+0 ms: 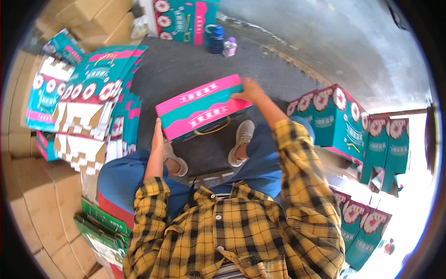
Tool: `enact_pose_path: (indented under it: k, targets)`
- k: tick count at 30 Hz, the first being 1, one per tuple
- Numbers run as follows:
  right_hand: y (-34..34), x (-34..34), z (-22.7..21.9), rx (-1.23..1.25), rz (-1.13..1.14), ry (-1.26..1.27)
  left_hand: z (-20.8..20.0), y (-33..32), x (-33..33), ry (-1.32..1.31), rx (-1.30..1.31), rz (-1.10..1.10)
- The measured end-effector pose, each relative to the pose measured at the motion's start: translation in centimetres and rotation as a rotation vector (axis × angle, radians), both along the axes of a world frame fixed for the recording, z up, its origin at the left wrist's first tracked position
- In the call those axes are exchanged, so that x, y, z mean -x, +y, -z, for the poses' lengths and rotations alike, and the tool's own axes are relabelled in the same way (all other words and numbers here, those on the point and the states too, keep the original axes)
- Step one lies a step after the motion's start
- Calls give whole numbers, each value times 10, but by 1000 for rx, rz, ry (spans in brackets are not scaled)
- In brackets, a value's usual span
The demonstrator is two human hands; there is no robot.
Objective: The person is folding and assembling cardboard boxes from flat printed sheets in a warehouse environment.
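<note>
A teal and pink carton [200, 106] is held up in front of me, above my feet, its long printed face turned up. A yellow cord handle [214, 128] shows on its near side. My left hand [158, 139] presses flat against the carton's left end, fingers pointing away from me. At the far right corner, my right hand [251, 91] grips the other end, thumb on the printed face and fingers bent round the edge, partly hidden.
Flattened cartons [100, 74] are piled at left, beside brown cardboard boxes [39, 195]. Finished teal cartons [337, 121] stand at right. A blue bottle [217, 39] and a small clear bottle [229, 47] stand ahead, near another carton [179, 23]. Green bags [102, 228] lie lower left.
</note>
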State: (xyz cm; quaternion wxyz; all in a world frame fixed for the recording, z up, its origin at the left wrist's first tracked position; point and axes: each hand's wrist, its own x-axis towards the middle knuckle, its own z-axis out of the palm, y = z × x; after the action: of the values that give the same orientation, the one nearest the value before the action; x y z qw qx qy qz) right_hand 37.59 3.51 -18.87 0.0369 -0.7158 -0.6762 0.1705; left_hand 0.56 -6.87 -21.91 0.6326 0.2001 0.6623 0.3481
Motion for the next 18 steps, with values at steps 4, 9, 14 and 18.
enact_pose_path:
  k: [4,9,14,18]
  targets:
    - [12,36,7,283,-83,248,10,-11,19,217,-15,279]
    - [12,28,-39,231,-16,150,-9,3,0,116,21,241]
    - [-9,28,-134,-315,61,90,-38,9,-30,68,-200,113]
    - [-86,9,-206,-834,42,76,-46,13,-49,271,-864,231]
